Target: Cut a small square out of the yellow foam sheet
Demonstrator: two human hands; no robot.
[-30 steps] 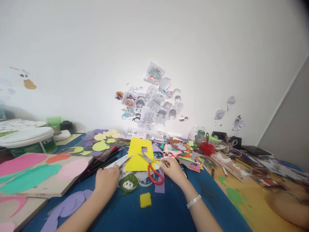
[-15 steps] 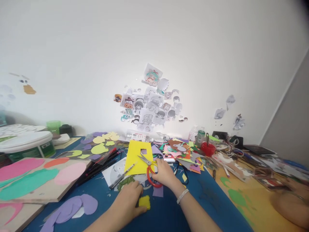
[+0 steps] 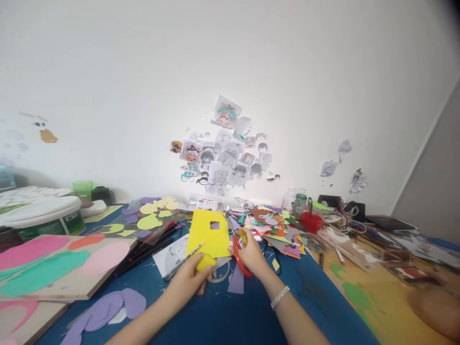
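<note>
Between the thumb and fingers of my left hand (image 3: 191,274) is a small yellow paper piece (image 3: 206,261), lifted off the blue table top. My right hand (image 3: 251,254) grips red-and-yellow scissors (image 3: 237,249) by the handles, blades pointing away to the upper left. Behind both hands lies a yellow sheet (image 3: 204,237) with a squarish hole in it. A pen (image 3: 183,261) rests across its lower left corner, just beyond my left hand. Under the scissors is a purple scrap (image 3: 236,281). A white sheet with a grey printed figure (image 3: 174,254) lies partly beneath the yellow sheet.
Coloured paper scraps (image 3: 273,223) are heaped at the back right, near a red cup (image 3: 311,222). At left are boards with painted shapes (image 3: 46,263), a white-lidded tub (image 3: 43,213) and purple cut-outs (image 3: 104,311). Another person's blurred arm (image 3: 433,306) appears at the right edge.
My left hand has picked up the yellow piece from the table and raised it. My right hand has taken the scissors off the yellow sheet and moved slightly right.
</note>
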